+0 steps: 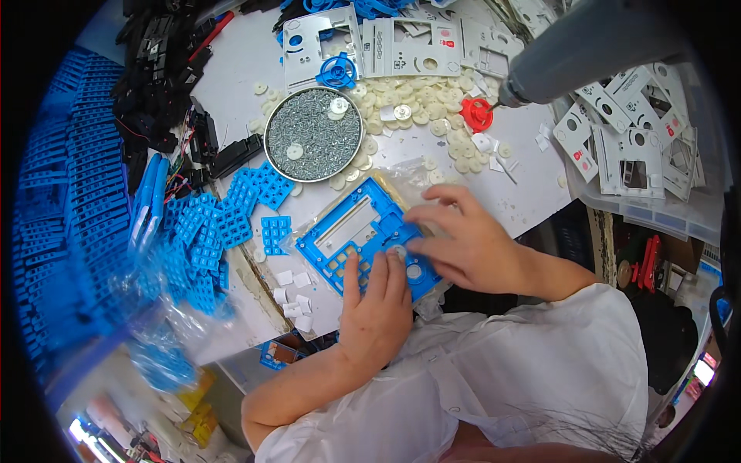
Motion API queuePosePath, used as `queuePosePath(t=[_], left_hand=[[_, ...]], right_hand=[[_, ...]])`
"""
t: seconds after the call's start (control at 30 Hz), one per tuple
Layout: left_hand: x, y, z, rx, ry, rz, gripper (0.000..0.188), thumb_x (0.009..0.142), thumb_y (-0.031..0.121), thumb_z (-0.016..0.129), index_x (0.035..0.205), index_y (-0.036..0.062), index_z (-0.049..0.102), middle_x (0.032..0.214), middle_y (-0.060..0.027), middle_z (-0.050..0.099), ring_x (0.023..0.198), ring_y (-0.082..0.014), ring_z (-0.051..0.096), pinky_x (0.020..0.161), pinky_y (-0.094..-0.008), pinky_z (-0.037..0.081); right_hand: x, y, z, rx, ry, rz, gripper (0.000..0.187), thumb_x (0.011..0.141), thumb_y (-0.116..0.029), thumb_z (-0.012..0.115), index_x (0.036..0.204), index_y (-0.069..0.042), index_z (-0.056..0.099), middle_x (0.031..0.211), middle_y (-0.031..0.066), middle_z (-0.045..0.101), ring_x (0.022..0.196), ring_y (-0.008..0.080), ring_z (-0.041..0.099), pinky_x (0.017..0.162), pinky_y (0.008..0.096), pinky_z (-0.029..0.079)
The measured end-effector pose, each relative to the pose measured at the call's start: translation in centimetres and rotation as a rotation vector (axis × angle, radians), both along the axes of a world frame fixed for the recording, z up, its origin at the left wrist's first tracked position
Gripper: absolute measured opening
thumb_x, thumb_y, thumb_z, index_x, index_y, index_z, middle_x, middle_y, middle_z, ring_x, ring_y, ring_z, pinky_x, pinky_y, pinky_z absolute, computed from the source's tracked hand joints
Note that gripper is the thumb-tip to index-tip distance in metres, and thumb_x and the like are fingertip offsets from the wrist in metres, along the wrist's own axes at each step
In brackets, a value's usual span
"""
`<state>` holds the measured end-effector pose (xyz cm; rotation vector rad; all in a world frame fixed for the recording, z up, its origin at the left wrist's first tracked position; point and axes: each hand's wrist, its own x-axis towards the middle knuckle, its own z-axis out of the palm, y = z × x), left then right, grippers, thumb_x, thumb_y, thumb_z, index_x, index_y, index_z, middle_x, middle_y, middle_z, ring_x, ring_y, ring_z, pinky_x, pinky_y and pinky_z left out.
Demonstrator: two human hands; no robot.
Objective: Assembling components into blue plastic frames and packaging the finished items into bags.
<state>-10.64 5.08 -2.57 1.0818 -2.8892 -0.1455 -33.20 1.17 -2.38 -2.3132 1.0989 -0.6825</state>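
A blue plastic casing with a rectangular window and a grid of small keypad holes lies tilted on a clear plastic bag at the near table edge. My left hand rests on its lower part, fingers stretched out flat. From the right, my right hand reaches over the casing's right side, its fingers bent and apart. A small pale disc sits on the casing between the fingertips of both hands. A round speaker-like part shows beside it. The undersides of my right fingertips are hidden.
A round tray of screws stands behind the casing, near many cream plastic discs. A grey power screwdriver hangs at upper right, its bit by a red part. Blue keypads lie left; white printed panels fill a bin right.
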Motion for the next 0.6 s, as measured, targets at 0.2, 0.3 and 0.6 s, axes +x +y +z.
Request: queuePosePath(t=[0.2,0.3,0.6], left_hand=[[0.0,-0.3,0.3,0.073,0.057,0.043,0.036,0.086,0.014,0.064,0.117,-0.0036,0.070,0.127,-0.0141,0.063,0.122,-0.0263,0.058,0.115,-0.0609,0.033],[0.8,-1.4,0.2,0.123,0.107,-0.014,0.033,0.086,0.012,0.066,0.115,-0.0025,0.071,0.125,-0.0131,0.064,0.121,-0.0254,0.058,0.114,-0.0598,0.035],[1.1,-2.2,0.7,0.163,0.118,-0.054,0.031,0.087,0.011,0.065,0.114,-0.0014,0.072,0.124,-0.0107,0.064,0.120,-0.0243,0.059,0.112,-0.0549,0.038]], right_hand=[[1.3,1.8,-0.2,-0.071,0.225,0.057,0.033,0.081,-0.016,0.069,0.110,-0.003,0.073,0.139,0.0156,0.057,0.130,0.0395,0.047,0.099,0.0461,0.047],[1.5,1.8,0.2,-0.078,0.303,0.095,0.035,0.085,-0.018,0.064,0.114,0.000,0.072,0.142,0.0167,0.056,0.131,0.0388,0.046,0.099,0.0464,0.045],[2.2,1.9,0.4,-0.119,0.367,0.097,0.034,0.086,-0.016,0.063,0.112,0.002,0.073,0.144,0.0183,0.055,0.133,0.0380,0.045,0.098,0.0449,0.045]])
